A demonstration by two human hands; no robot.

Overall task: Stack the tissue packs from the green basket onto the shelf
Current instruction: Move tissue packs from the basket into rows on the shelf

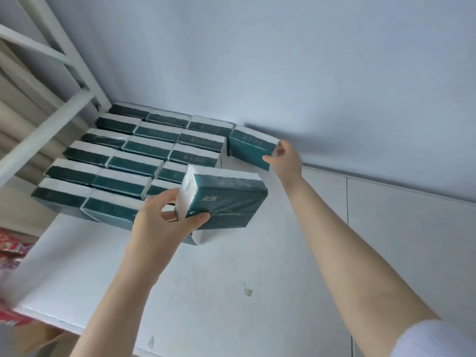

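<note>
In the head view, we see the left hand [164,217] with its fingers curled round the white end of a near pack [226,197], thumb pressed on the dark green face. This pack is tilted, just in front of the rows [123,161] of packs that fill the left part of the shelf [231,279]. The right hand [288,158] pinches the right end of a far pack [249,146], thumb low and fingers on top. That pack is at the back, close to the wall [283,60] and just beside the rows' right end. We cannot tell whether it rests on the shelf. A white frame [64,55] rises at the left, red wrappers [13,251] lie below it, and a white sleeve [432,341] shows at the lower right.
</note>
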